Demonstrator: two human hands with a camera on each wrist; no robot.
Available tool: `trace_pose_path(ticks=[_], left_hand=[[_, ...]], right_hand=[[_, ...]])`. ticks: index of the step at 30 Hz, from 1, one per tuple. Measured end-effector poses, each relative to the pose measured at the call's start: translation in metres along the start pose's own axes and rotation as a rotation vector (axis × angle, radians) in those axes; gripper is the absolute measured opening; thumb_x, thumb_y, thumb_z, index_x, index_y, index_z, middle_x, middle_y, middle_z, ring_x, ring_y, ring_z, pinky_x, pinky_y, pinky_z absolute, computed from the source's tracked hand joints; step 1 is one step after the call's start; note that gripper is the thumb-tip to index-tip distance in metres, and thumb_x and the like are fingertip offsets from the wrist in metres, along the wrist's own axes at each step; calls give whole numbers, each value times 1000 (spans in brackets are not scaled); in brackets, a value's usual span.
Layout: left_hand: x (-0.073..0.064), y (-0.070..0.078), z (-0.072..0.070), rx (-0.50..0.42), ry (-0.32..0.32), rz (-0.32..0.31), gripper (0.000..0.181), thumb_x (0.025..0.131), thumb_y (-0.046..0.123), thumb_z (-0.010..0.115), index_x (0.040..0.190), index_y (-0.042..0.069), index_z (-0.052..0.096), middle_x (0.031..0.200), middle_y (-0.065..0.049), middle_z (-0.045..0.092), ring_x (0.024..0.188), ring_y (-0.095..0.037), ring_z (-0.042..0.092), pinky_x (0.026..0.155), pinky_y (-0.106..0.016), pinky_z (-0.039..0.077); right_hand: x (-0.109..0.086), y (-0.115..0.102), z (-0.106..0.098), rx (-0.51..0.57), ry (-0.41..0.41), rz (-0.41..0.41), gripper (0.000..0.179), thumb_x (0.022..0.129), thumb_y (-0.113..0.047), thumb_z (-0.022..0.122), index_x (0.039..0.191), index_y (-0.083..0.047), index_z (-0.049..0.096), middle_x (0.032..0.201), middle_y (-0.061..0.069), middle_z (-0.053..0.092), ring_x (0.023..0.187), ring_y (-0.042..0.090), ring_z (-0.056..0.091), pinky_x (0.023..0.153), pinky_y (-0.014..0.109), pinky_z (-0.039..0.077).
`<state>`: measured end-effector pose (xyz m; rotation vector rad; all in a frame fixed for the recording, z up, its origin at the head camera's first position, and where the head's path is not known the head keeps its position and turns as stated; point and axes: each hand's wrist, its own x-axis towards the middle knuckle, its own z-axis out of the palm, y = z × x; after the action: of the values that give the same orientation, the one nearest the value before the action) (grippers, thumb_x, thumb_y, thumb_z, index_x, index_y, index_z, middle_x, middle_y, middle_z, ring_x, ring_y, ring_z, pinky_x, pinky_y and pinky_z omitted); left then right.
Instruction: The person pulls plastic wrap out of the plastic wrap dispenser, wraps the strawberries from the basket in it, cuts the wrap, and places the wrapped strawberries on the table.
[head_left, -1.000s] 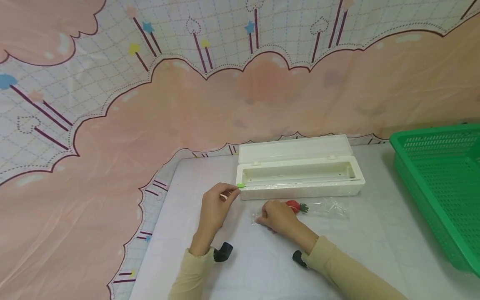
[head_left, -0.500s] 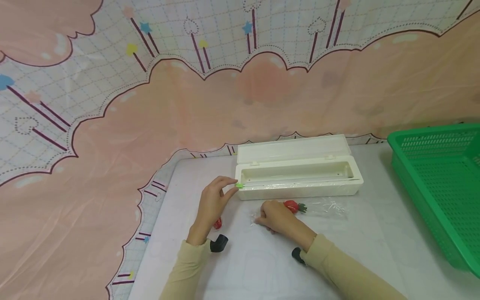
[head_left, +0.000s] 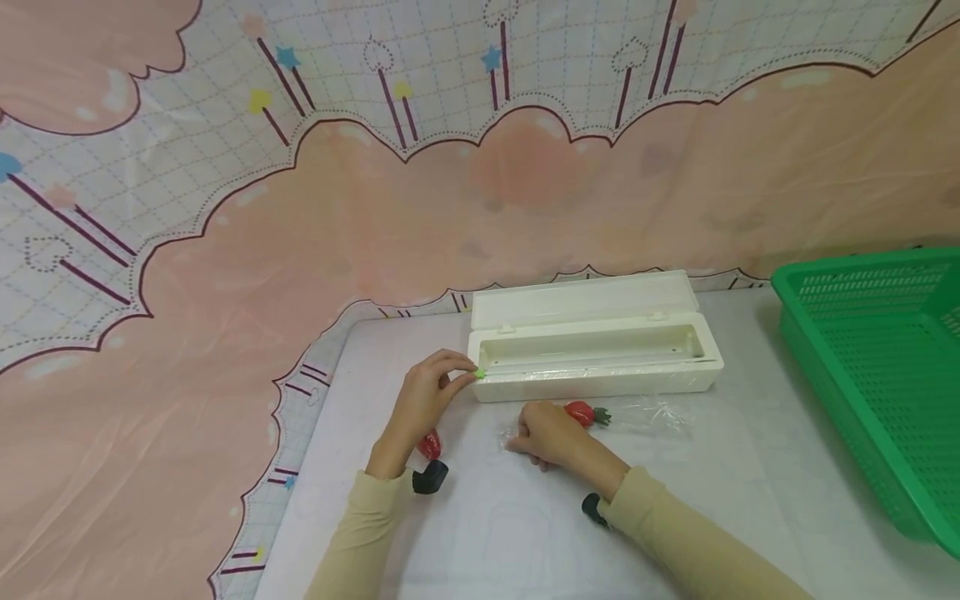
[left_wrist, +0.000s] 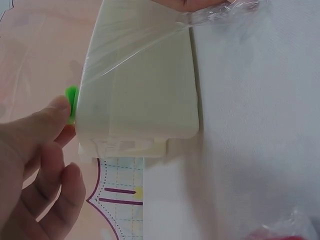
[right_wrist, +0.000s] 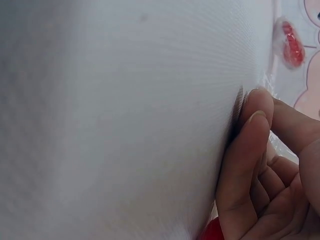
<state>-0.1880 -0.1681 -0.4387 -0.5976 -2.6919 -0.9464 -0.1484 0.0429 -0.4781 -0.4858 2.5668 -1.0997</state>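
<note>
A white cling film dispenser (head_left: 600, 382) stands at the back with its lid raised. My left hand (head_left: 423, 400) is at its left end, thumb and forefinger pinching the small green slide cutter (left_wrist: 72, 102). Clear cling film (head_left: 656, 414) stretches down from the dispenser's front onto the table. In front of the box my right hand (head_left: 555, 437) pinches the film's edge (right_wrist: 245, 102) between thumb and fingers. Beside that hand a red fruit- or vegetable-like piece (head_left: 580, 412) with a green top lies at the film, partly hidden by the hand.
Behind my left wrist lies a red piece wrapped in film (head_left: 429, 444), also seen in the right wrist view. A green plastic basket (head_left: 847, 417) stands at the right. A patterned pink cloth (head_left: 337, 225) hangs behind the white table (head_left: 510, 533).
My left fingers opened around the green slide cutter and then closed on it. My left forearm shifted left, uncovering the red wrapped piece. The right hand has stayed in place.
</note>
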Motion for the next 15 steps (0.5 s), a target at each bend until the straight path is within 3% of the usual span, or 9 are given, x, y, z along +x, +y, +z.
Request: trace_pose_path(ticks=[9,15], left_hand=[[3,-2,3,-57,-16,21,9,88,16,75,97,15,76,98,3,71,58,-5,50,53,-21,43],[6,-1,5,-76,-72,33,11,91,16,72,101,14,75,93,1,70,58,-5,53,54,-22,45]], right_hand=[[1,-2,0,-30,3,3,41,87,-21,77,55,-11,54,41,-6,46,32,4,45,36,19,41],[1,-1,1,-51,13,-22,43,87,-23,77,53,-12,53,38,-7,44,31,4,44,36,18,37]])
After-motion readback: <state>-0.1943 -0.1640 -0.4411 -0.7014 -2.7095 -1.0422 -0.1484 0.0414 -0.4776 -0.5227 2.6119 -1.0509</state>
